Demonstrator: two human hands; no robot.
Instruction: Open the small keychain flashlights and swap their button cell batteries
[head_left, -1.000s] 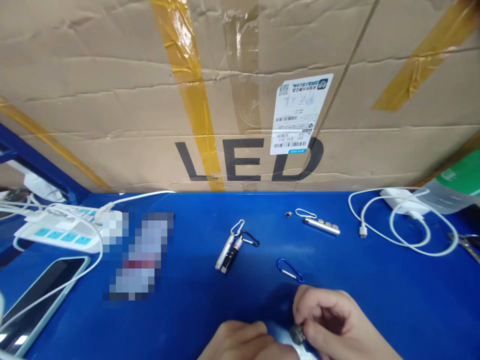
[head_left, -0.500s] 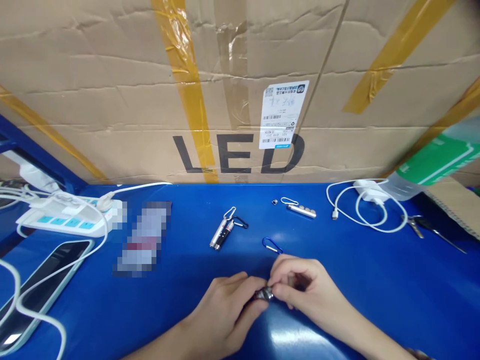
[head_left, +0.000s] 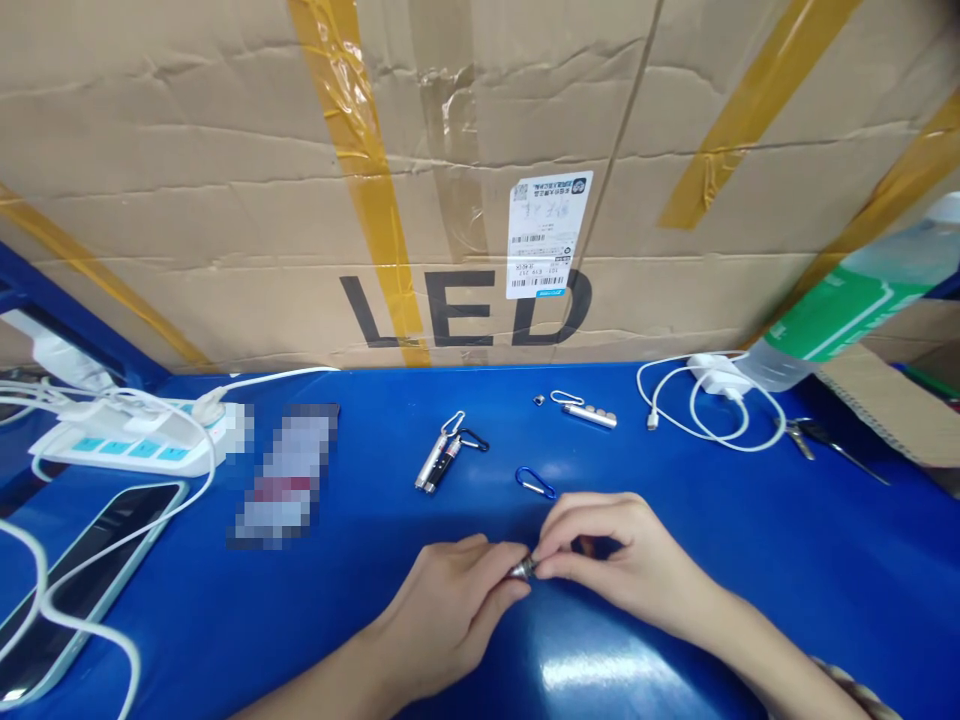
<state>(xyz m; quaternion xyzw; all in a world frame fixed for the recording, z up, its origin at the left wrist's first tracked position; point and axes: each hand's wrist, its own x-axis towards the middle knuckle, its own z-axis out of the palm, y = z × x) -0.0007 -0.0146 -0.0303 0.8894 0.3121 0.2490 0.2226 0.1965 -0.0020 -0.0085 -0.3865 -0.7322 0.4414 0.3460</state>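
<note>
My left hand [head_left: 465,600] is closed around a small metal flashlight [head_left: 523,568]; only its silver end shows, the rest hidden in the fingers. At that end, my right hand [head_left: 607,545] has thumb and forefinger pinched together, touching the tip. Just beyond the right hand lies a blue carabiner [head_left: 535,483]. Farther off, a silver keychain flashlight [head_left: 430,462] and a black one [head_left: 444,466] lie side by side with their clips. A silver tube [head_left: 591,417] with a clip has several button cells [head_left: 600,412] beside it, and a tiny metal piece [head_left: 538,400] rests nearby.
A large cardboard box [head_left: 262,250] stands along the back of the blue table [head_left: 360,560]. At left are a power strip [head_left: 127,445], cables and a phone [head_left: 82,590]. To the right are a white charging cable [head_left: 705,440], keys [head_left: 802,440] and a leaning bottle [head_left: 840,300].
The camera view has shifted slightly. Both hands stay together at the flashlight's end, with less of the metal showing between the fingers. The things on the table have not moved.
</note>
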